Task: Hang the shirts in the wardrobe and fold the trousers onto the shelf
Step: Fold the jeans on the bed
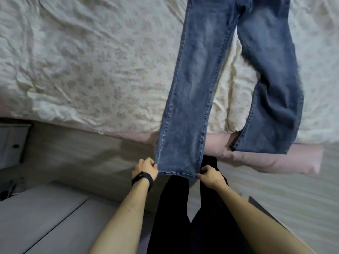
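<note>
jeans (192, 88) lie on the bed (82, 61), left hand (145, 168) and right hand (211, 176) each pinching one leg's hem corners

A crumpled white bed sheet with small faded flowers (88, 61) covers the bed, a soft pink blanket edge (266, 160) sticks out under it, and a small grey cupboard with a dark round knob (9, 138) stands at the left.

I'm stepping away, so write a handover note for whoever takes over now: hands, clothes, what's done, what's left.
The jeans lie unfolded on the bed, one leg straight past the edge, the other crooked.
The left hand pinches one corner of the straight leg's hem; the right hand pinches the other corner.
Done: jeans laid out.
Left: fold them and put them away; the job's other things are out of view.
</note>
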